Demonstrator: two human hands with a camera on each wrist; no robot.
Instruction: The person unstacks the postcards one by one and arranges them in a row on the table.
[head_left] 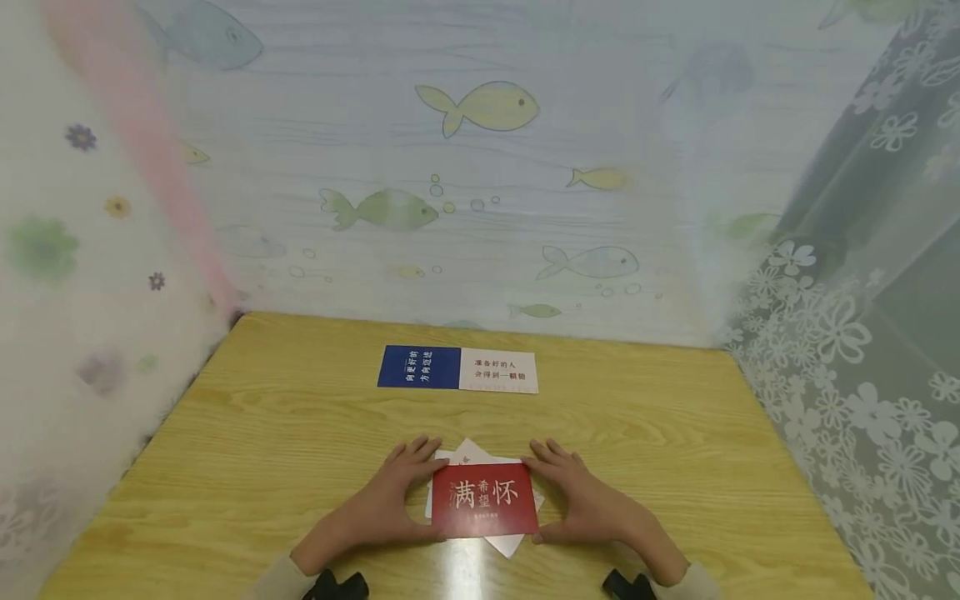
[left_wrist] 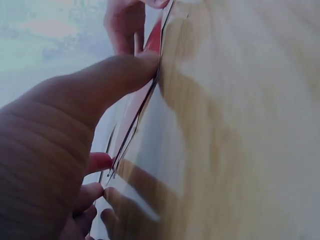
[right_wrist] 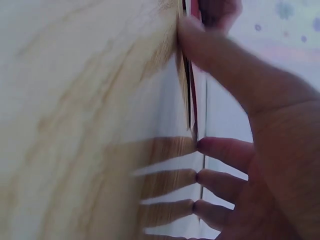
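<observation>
A red card (head_left: 487, 521) with white characters lies over several pale cards (head_left: 507, 545), which stick out askew from under it near the front of the table. My left hand (head_left: 393, 496) spans its left side, thumb at the lower corner and index finger at the upper one. On the right side my right hand (head_left: 588, 500) holds it the same way, thumb below and index finger above. The right wrist view shows the other right fingertips (right_wrist: 200, 175) spread at the table surface. How far the red card is above the pale ones cannot be told.
Farther back on the wooden table (head_left: 300, 383), a blue card (head_left: 442, 368) and a cream card (head_left: 498, 360) lie side by side, their edges meeting. A fish-patterned cloth (head_left: 480, 233) hangs behind the table, and a flowered lace curtain (head_left: 847, 400) borders its right side.
</observation>
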